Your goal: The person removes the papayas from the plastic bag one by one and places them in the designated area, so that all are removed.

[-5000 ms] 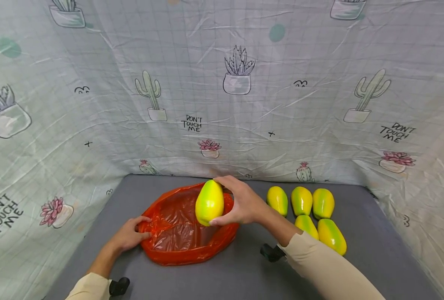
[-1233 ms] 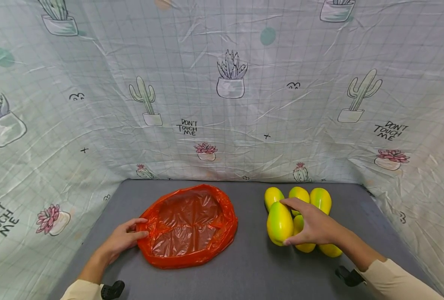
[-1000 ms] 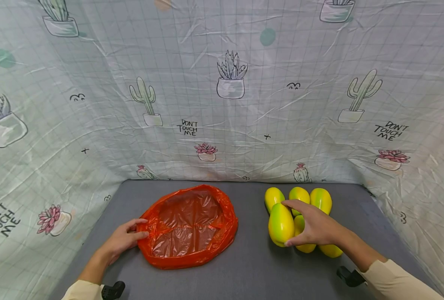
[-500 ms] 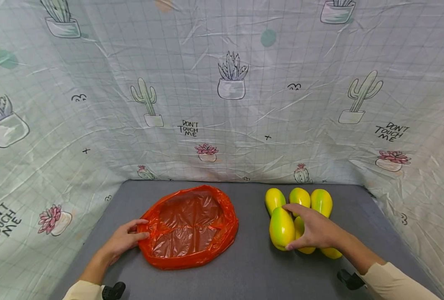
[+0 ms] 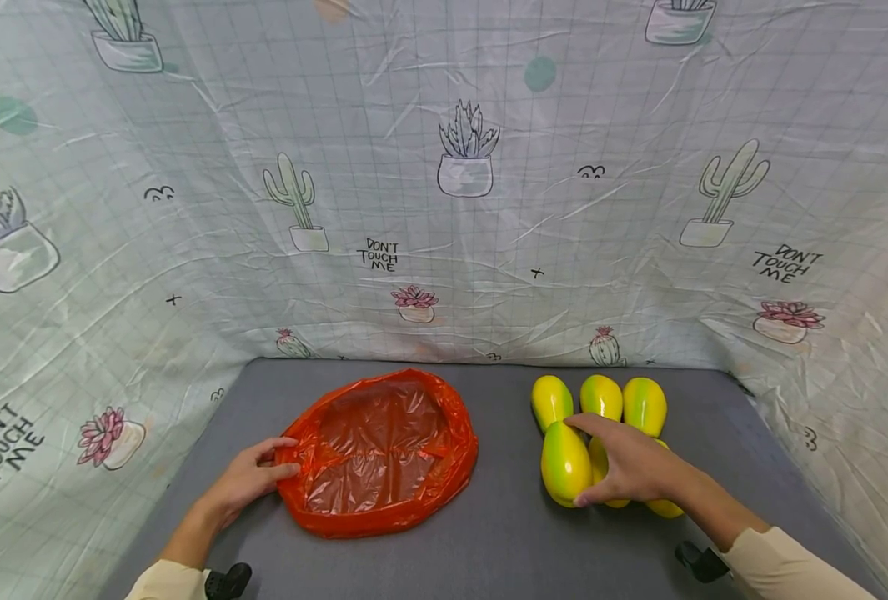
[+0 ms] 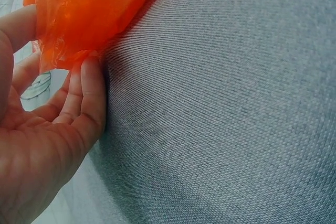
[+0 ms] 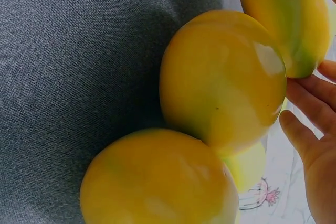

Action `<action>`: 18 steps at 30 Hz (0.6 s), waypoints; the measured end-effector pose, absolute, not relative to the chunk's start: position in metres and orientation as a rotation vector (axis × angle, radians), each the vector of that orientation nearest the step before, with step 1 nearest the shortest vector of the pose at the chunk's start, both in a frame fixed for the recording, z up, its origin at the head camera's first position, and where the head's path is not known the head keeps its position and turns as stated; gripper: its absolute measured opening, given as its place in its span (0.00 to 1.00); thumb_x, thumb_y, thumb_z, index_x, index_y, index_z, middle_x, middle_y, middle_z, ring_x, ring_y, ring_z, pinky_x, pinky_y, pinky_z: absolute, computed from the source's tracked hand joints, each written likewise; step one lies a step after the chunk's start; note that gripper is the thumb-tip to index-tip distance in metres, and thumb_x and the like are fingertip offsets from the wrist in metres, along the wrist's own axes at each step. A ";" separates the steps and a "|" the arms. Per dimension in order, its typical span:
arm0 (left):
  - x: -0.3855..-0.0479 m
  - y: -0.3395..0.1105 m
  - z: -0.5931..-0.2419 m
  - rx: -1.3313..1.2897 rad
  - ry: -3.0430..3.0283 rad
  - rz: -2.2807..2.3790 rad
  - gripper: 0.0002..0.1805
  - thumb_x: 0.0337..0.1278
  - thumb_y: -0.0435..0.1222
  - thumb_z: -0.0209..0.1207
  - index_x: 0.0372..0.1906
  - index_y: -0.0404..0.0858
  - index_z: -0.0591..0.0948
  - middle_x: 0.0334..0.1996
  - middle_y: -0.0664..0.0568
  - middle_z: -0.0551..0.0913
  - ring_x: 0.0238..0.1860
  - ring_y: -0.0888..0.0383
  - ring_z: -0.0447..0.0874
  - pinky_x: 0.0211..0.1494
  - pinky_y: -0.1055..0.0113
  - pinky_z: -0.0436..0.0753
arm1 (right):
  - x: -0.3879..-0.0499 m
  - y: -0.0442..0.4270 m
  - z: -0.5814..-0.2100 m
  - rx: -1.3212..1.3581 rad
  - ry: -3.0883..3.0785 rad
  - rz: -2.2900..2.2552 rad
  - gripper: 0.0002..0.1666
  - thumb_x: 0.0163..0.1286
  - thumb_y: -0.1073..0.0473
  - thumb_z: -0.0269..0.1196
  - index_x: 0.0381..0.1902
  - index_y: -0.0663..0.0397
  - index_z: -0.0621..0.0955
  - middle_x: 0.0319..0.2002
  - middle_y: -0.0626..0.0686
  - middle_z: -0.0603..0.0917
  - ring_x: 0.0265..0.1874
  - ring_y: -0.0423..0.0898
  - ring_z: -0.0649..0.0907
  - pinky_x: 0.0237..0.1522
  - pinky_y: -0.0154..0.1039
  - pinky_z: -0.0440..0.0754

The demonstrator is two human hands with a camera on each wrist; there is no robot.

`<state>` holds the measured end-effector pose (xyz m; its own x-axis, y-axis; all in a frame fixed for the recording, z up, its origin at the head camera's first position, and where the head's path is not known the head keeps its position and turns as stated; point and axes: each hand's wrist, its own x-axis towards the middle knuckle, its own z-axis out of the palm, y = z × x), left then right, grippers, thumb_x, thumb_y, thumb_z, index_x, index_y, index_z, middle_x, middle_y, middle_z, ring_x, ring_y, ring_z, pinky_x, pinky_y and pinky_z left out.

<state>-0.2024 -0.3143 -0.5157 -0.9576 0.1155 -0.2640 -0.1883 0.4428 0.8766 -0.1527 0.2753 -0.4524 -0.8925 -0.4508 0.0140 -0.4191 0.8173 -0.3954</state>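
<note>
On the left of the table lies a red plastic bag (image 5: 383, 522), its wide mouth facing up and no fruit visible inside. My left hand (image 5: 247, 479) pinches the left rim of the bag (image 6: 94, 14) between thumb and fingers. On the right, my right hand (image 5: 634, 461) holds a glossy yellow-green papaya (image 5: 566, 467) by its top and bottom, low at the table. This held papaya (image 7: 286, 19) sits at the upper right of the right wrist view. Two other papayas beside it are partly hidden by the hand.
Three papayas stand in a back row: a left one (image 5: 551, 398), a middle one (image 5: 601, 395) and a right one (image 5: 644, 406). Grey cloth covers the table (image 5: 489, 550). A printed curtain (image 5: 466, 250) closes off the back and sides.
Five seconds ago the held papaya was above the bag. My right hand has carried it right to the other papayas, then slightly lower over the last second. My left hand stays on the rim.
</note>
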 end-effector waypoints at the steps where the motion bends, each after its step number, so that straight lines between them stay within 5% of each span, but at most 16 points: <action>1: -0.202 -0.314 -0.515 -0.064 2.419 1.516 0.33 0.66 0.37 0.67 0.71 0.28 0.71 0.57 0.36 0.80 0.45 0.57 0.83 0.44 0.67 0.85 | -0.152 0.275 -0.453 -0.706 2.922 -0.600 0.65 0.47 0.23 0.76 0.73 0.55 0.71 0.69 0.53 0.78 0.63 0.52 0.81 0.62 0.58 0.80; 18: -0.202 -0.312 -0.512 -0.089 2.454 1.449 0.34 0.66 0.39 0.67 0.71 0.29 0.71 0.58 0.36 0.80 0.45 0.56 0.83 0.44 0.66 0.84 | -0.153 0.273 -0.460 -0.799 2.942 -0.507 0.65 0.48 0.24 0.76 0.72 0.60 0.72 0.68 0.55 0.79 0.65 0.55 0.81 0.65 0.60 0.78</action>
<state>-0.2015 -0.3125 -0.5120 -0.9562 0.0928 -0.2777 -0.1984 0.4923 0.8475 -0.1528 0.2731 -0.4596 -0.8652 -0.5001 0.0360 -0.4833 0.8128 -0.3251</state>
